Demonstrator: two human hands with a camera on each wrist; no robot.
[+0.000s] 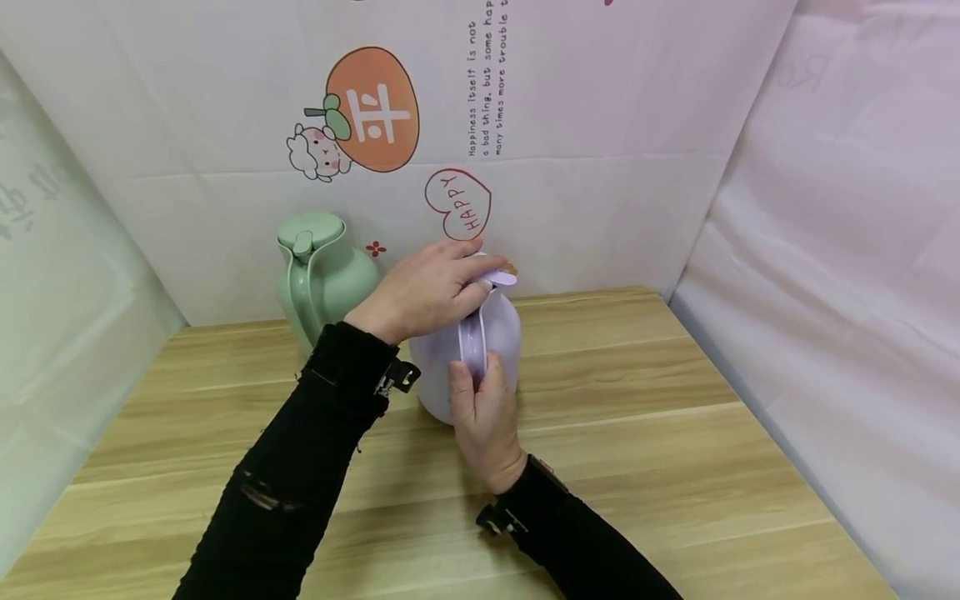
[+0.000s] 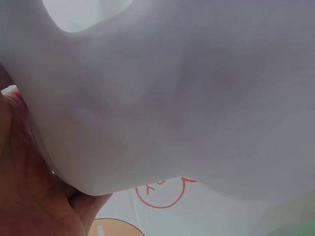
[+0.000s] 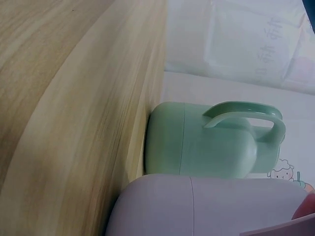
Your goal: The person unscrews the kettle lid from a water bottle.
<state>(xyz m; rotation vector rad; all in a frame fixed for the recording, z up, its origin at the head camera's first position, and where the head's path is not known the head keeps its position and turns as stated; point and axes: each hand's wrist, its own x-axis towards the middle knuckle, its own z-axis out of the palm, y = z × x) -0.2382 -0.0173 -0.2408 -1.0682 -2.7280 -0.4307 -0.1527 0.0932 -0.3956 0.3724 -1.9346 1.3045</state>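
Observation:
A lavender thermos jug (image 1: 435,379) stands upright on the wooden table in the head view. My left hand (image 1: 423,287) lies over its top, with fingers and thumb around the lid (image 1: 501,277), which they mostly cover. My right hand (image 1: 486,417) grips the lower part of the jug's handle (image 1: 472,337), thumb toward me. In the left wrist view, the jug's pale body (image 2: 147,108) fills most of the picture and my left hand (image 2: 34,182) curves around its top end. In the right wrist view, the jug (image 3: 162,206) shows along the bottom edge.
A green thermos jug (image 1: 345,279) stands behind and left of the lavender one, its handle (image 1: 300,296) toward me. The wooden table (image 1: 630,450) extends around them. A printed cloth (image 1: 585,167) hangs behind, and pale cloths line both sides.

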